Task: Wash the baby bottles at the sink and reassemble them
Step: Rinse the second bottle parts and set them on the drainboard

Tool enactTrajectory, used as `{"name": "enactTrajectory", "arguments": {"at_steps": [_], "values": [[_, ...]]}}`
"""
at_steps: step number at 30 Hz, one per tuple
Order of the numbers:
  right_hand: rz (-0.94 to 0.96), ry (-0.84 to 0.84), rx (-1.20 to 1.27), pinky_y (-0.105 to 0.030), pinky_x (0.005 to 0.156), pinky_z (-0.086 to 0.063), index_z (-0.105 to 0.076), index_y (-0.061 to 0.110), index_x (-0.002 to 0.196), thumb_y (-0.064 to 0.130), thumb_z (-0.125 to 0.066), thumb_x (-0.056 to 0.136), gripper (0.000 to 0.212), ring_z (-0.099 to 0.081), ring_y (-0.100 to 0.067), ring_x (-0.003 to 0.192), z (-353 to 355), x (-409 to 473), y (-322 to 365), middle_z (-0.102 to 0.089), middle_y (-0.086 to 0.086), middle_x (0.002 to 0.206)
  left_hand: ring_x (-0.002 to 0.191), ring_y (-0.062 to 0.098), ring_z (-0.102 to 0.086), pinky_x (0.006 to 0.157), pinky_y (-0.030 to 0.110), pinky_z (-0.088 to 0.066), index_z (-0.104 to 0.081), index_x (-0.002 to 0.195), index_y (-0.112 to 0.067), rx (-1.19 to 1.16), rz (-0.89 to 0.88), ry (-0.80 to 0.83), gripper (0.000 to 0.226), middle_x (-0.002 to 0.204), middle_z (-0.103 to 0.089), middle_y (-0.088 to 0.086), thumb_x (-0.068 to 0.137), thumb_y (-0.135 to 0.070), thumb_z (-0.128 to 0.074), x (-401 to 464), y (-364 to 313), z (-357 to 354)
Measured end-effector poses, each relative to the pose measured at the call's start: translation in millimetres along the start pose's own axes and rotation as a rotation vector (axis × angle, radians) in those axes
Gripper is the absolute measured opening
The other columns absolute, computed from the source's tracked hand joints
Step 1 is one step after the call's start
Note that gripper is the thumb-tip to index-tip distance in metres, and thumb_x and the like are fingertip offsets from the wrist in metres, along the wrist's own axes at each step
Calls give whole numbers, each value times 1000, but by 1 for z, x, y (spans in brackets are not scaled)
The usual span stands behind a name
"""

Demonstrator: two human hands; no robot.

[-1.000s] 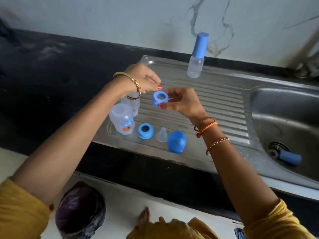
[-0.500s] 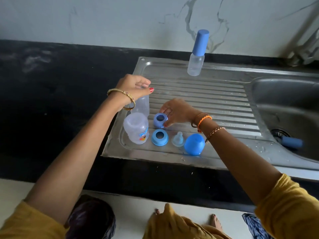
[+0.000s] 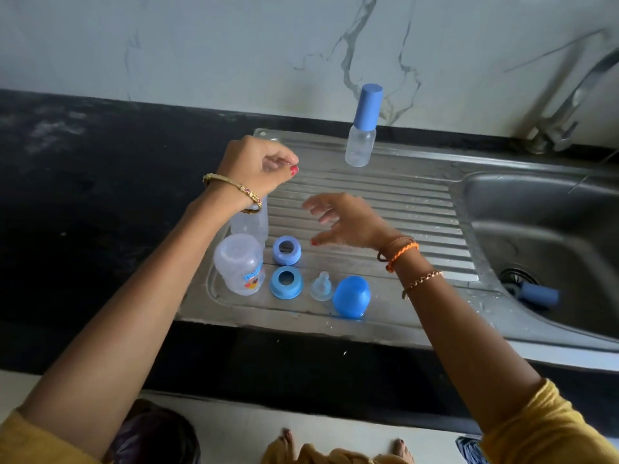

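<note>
My left hand (image 3: 259, 167) hovers over the back left of the steel drainboard (image 3: 412, 209), fingers curled, pinching a small clear piece that looks like a teat. Below its wrist stands an open clear bottle (image 3: 252, 222), partly hidden. In front of that stands a printed open bottle (image 3: 239, 266). A blue collar ring (image 3: 286, 250) lies beside it, free of my right hand (image 3: 348, 222), which hangs above with fingers spread and holds nothing. Along the front edge lie a lighter blue ring (image 3: 286, 283), a clear teat (image 3: 321, 287) and a blue dome cap (image 3: 351, 297).
A capped small bottle (image 3: 361, 128) stands at the drainboard's back edge. The sink basin (image 3: 536, 212) is to the right, with a blue-handled item (image 3: 539, 294) by the drain. A tap (image 3: 562, 118) stands at the far right. Black counter lies to the left.
My right hand set the blue collar ring down on the drainboard, let go and lifted with fingers spread. My left hand rose slightly, still pinching its small clear piece.
</note>
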State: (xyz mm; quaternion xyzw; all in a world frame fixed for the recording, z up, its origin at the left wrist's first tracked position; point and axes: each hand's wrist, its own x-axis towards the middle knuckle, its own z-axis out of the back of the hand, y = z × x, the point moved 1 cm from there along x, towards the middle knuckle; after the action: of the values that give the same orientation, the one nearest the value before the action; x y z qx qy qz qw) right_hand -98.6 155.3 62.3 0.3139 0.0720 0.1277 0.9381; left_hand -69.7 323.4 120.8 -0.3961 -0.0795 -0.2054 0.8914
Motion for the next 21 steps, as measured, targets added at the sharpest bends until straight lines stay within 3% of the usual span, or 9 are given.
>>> {"name": "enactTrajectory", "arguments": {"at_steps": [5, 8, 12, 14, 16, 18, 21], "values": [[-4, -381, 8, -13, 65, -42, -56, 10, 109, 11, -78, 70, 45, -54, -11, 77, 27, -33, -36, -52, -1, 99, 55, -18, -53, 62, -1, -42, -71, 92, -6, -41, -30, 113, 16, 73, -62, -4, 77, -3, -71, 4, -48, -32], [-41, -527, -8, -18, 63, -41, -57, 9, 97, 8, -77, 68, 34, -56, -14, 71, 47, -67, -78, -53, 2, 89, 51, -11, -54, 57, 1, -40, -70, 83, -8, -104, -6, 137, 12, 64, -57, -12, 73, -2, -74, 3, -81, -77], [-194, -622, 25, -24, 62, -40, -59, 10, 83, 2, -72, 68, 21, -56, -18, 66, 68, -120, -147, -54, 2, 77, 56, 1, -51, 64, 16, -45, -66, 75, -14, -242, 59, 254, 17, 64, -58, -7, 69, -3, -77, -5, -127, -172], [-303, -665, 39, -24, 61, -34, -60, 11, 80, 2, -69, 69, 17, -52, -18, 65, 80, -146, -183, -52, 3, 68, 50, -4, -50, 60, 14, -43, -67, 81, -10, -260, 68, 363, 17, 62, -57, -7, 69, -3, -77, -9, -151, -225], [-409, -646, 27, -26, 62, -33, -62, 13, 82, 2, -67, 69, 17, -52, -18, 67, 93, -166, -215, -52, 5, 65, 43, -7, -49, 54, 8, -40, -67, 93, -6, -260, 81, 432, 24, 64, -61, -2, 70, -2, -76, -9, -168, -269], [-491, -576, -27, -27, 65, -35, -65, 15, 85, 2, -64, 70, 20, -59, -22, 74, 107, -182, -245, -58, 5, 67, 51, -3, -52, 55, 12, -42, -64, 102, -8, -256, 128, 450, 34, 79, -67, 5, 71, 0, -74, -6, -179, -308], [-612, -246, -134, -27, 83, -41, -66, 14, 106, 7, -66, 75, 32, -59, -27, 103, 123, -196, -291, -68, -7, 101, 94, 17, -62, 79, 19, -45, -55, 122, -17, -148, 220, 516, 58, 119, -61, 6, 70, -4, -77, -1, -184, -357]]}}
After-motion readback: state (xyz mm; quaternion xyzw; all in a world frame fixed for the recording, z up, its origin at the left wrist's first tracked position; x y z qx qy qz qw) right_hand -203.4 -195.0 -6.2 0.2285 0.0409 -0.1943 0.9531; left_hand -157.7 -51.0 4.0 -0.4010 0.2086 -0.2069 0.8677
